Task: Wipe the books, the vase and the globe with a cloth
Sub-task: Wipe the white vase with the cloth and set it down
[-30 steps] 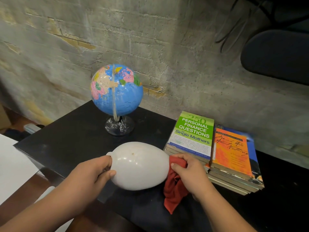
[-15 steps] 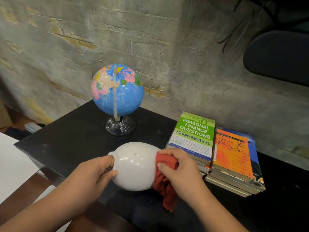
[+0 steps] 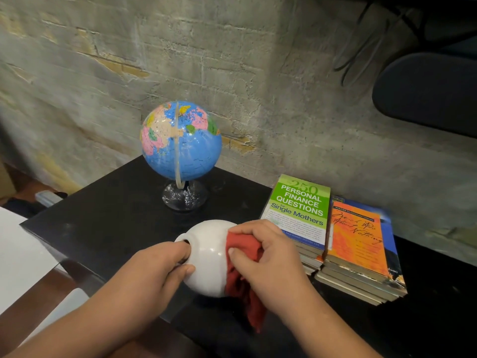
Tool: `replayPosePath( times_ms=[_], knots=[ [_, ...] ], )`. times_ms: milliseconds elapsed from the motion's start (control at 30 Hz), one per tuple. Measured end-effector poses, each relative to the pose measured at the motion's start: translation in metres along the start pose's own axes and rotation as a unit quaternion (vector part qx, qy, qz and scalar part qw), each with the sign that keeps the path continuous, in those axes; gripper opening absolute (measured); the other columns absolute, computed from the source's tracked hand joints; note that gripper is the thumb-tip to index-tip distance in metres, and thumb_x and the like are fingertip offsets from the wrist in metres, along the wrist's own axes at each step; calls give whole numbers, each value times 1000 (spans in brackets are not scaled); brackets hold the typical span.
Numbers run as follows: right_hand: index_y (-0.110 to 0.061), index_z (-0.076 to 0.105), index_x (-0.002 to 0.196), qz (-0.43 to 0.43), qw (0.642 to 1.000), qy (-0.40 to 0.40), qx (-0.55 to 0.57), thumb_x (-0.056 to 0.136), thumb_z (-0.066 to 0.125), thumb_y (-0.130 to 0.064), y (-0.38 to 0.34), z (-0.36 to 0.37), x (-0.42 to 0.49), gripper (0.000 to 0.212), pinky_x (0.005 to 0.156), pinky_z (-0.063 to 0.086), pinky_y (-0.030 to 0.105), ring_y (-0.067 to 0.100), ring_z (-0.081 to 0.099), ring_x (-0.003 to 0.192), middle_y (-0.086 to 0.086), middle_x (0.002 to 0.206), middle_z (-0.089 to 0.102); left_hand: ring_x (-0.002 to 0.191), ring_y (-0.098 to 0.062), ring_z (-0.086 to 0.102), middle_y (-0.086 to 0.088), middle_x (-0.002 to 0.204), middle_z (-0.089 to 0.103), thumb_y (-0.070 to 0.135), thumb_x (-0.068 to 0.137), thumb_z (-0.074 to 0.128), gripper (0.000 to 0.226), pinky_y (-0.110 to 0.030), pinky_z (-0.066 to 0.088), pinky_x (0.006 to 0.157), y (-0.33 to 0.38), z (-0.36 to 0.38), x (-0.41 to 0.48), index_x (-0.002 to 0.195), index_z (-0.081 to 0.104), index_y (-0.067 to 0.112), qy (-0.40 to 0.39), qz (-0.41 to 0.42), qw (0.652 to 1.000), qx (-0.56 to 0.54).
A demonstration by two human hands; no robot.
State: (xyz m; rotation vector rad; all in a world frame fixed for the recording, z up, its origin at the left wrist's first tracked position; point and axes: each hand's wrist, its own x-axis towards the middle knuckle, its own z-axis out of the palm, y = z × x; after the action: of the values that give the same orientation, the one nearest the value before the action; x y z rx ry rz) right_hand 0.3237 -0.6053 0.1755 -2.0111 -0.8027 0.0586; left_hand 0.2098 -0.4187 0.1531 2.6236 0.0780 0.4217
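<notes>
A white egg-shaped vase (image 3: 207, 250) lies on its side above the black table (image 3: 108, 218), its neck pointing left. My left hand (image 3: 160, 270) grips the vase at the neck. My right hand (image 3: 265, 257) holds a red cloth (image 3: 244, 277) against the vase's right half; the cloth's tail hangs down below. A blue globe (image 3: 180, 143) on a clear stand stands behind the vase. Two stacks of books (image 3: 333, 239) lie to the right, topped by a green cover and an orange one.
A rough plastered brick wall (image 3: 258, 73) runs close behind the table. A dark rounded object (image 3: 426, 91) sticks out at the upper right. A white surface (image 3: 18, 254) lies left of the table's edge.
My right hand has slid the red cloth leftward over the vase, covering more of its body. The left hand has kept its hold on the neck.
</notes>
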Motion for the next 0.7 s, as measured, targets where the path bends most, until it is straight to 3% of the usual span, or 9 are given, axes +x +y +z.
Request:
replayPosePath(
  times_ms=[100, 233, 300, 367, 467, 567, 633, 700],
  knots=[
    [-40, 62, 91, 45, 999, 29, -8, 80, 70, -16, 1, -4, 3, 28, 79, 34, 0, -6, 51, 98, -18, 100, 57, 71, -9, 48, 10, 62, 43, 59, 77, 30, 38, -21, 33, 53, 6, 1, 2, 68, 40, 23, 12, 9, 1000, 0],
    [-31, 65, 102, -108, 988, -37, -104, 78, 64, -24, -17, 3, -3, 25, 89, 38, 11, 1, 49, 103, -18, 106, 53, 66, -6, 46, 12, 61, 40, 57, 78, 34, 33, -19, 30, 51, 14, 2, 10, 68, 37, 25, 8, 24, 1000, 3],
    [-30, 64, 103, -129, 981, -69, -125, 79, 65, -25, -21, 5, -4, 25, 89, 41, 17, 2, 47, 105, -20, 107, 50, 65, -5, 46, 14, 61, 39, 56, 79, 36, 31, -18, 29, 52, 15, 2, 12, 68, 37, 27, 3, 30, 1000, 8],
    [-29, 68, 99, -104, 991, -30, -80, 76, 66, -21, -11, 0, 1, 24, 89, 41, 13, 1, 50, 103, -19, 105, 50, 65, -6, 47, 14, 61, 40, 56, 80, 35, 32, -17, 30, 51, 14, 1, 11, 68, 37, 27, 4, 27, 1000, 11],
    [-31, 73, 91, 10, 1000, 27, -5, 77, 70, -11, 7, -12, 10, 24, 86, 36, 6, -5, 51, 101, -17, 101, 52, 68, -5, 48, 14, 61, 42, 56, 80, 37, 30, -17, 32, 51, 13, 1, 9, 68, 38, 28, 16, 17, 1000, 8],
    [-37, 69, 94, 50, 997, 20, -52, 82, 67, -15, 14, -14, 9, 25, 87, 39, 11, -5, 49, 99, -17, 101, 51, 72, -6, 49, 12, 62, 44, 50, 81, 45, 27, -19, 31, 51, 14, 2, 9, 67, 37, 28, 23, 4, 1000, 2],
    [-32, 69, 98, -17, 997, 13, -75, 81, 65, -19, 2, -9, 4, 21, 87, 36, 7, -2, 50, 100, -17, 102, 48, 68, -8, 48, 12, 62, 43, 52, 81, 44, 29, -19, 31, 51, 14, 3, 11, 66, 36, 28, 21, 10, 1000, 10],
    [-31, 67, 102, -113, 988, -32, -98, 79, 64, -24, -11, 0, -1, 25, 89, 41, 13, 3, 51, 102, -17, 106, 48, 61, -7, 47, 12, 61, 42, 56, 80, 37, 32, -18, 31, 51, 15, 3, 13, 67, 39, 27, 10, 27, 999, 21]
  ],
)
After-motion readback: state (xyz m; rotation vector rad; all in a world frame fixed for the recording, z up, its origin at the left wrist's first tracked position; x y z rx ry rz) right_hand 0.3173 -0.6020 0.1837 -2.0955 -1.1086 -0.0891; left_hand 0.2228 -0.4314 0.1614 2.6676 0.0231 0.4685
